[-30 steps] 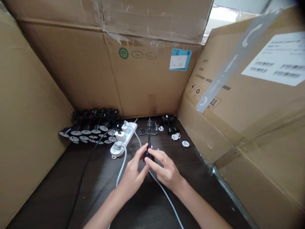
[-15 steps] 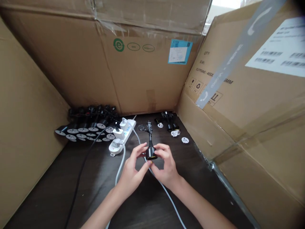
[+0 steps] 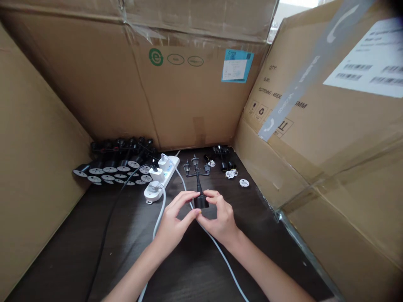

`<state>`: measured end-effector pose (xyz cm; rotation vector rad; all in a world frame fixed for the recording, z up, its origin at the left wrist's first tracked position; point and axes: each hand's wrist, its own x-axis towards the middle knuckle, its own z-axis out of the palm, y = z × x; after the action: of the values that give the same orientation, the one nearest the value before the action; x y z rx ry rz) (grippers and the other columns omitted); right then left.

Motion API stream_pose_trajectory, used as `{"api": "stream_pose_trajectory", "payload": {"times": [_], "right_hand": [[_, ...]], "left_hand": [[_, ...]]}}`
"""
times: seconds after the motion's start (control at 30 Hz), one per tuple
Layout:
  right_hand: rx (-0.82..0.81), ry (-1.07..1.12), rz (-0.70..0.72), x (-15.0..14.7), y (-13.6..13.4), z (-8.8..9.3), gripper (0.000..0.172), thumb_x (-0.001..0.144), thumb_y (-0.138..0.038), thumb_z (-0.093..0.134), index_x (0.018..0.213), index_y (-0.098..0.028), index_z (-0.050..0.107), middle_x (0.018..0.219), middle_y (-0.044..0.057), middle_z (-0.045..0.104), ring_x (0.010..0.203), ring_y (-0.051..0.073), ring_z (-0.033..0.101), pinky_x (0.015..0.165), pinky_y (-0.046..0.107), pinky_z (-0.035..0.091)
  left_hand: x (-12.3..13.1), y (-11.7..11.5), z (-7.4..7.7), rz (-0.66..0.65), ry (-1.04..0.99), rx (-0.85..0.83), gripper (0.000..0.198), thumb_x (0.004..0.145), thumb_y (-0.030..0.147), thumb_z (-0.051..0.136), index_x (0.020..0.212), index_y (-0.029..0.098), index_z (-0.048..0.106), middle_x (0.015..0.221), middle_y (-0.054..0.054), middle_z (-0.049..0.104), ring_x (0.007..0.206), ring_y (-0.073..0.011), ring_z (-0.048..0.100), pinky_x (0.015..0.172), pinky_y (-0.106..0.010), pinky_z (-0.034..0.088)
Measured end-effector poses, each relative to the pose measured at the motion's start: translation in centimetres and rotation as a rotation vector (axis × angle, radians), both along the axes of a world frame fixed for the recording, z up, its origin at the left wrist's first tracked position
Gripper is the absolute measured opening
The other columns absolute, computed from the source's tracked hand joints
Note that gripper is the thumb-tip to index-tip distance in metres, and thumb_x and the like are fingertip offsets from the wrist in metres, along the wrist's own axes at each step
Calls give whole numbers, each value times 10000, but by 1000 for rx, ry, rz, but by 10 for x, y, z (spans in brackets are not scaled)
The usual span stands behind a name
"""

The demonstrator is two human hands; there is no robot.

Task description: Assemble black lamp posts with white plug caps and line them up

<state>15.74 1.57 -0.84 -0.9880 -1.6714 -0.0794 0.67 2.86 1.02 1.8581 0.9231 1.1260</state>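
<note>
Between my hands is a small black model street lamp (image 3: 201,201) with a round base, a thin post and three lantern heads at its far end. My left hand (image 3: 179,216) has its fingertips on the left of the base and its thumb beneath the near edge. On the other side, my right hand (image 3: 220,216) pinches the base between fingers and thumb. A tiny bit of yellow shows by the left thumb tip; what it is I cannot make out. The base's underside is turned out of sight.
Several black lamps (image 3: 110,163) with white discs in their bases lie stacked at the left. Beside them is a white power strip (image 3: 170,170) with plugs and cables. Loose white discs (image 3: 244,183) and more black lamps (image 3: 223,161) lie at the right. Cardboard boxes (image 3: 195,105) wall the dark table.
The lamp has been turned in my hands, so its three lantern heads now spread sideways in view. The yellow-edged underside of the base has gone out of sight. Both hands still hold the base.
</note>
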Motion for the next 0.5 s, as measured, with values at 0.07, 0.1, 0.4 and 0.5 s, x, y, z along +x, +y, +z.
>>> {"api": "stream_pose_trajectory", "payload": {"times": [0.07, 0.1, 0.4, 0.5], "right_hand": [[-3, -2, 1, 0, 0, 1, 275, 711, -195, 609, 923, -182, 433, 933, 100, 604, 845, 194, 622, 712, 318, 537], [-9, -3, 1, 0, -1, 1, 264, 710, -192, 606, 912, -182, 436, 922, 95, 607, 833, 190, 623, 705, 312, 536], [-88, -34, 28, 1, 0, 4, 165, 723, -189, 584, 815, -181, 447, 936, 103, 577, 900, 197, 576, 737, 330, 505], [-105, -88, 80, 6, -1, 12, 202, 723, -210, 600, 888, -170, 490, 998, 113, 570, 953, 206, 558, 791, 352, 485]], "left_hand": [[2, 1, 0, -57, -68, -97, 278, 824, 242, 539, 1099, 221, 572, 1135, -63, 543, 1075, -193, 516, 935, -324, 422], [2, 1, 0, -80, -101, -140, 283, 826, 247, 536, 1105, 217, 571, 1147, -67, 539, 1081, -194, 516, 935, -320, 425], [6, -2, 3, -111, -210, -367, 324, 828, 268, 527, 1141, 191, 558, 1200, -65, 563, 1107, -186, 523, 941, -290, 432], [6, -2, 2, -84, -208, -341, 337, 826, 279, 536, 1153, 198, 554, 1183, -57, 568, 1059, -169, 543, 921, -271, 437]]}}
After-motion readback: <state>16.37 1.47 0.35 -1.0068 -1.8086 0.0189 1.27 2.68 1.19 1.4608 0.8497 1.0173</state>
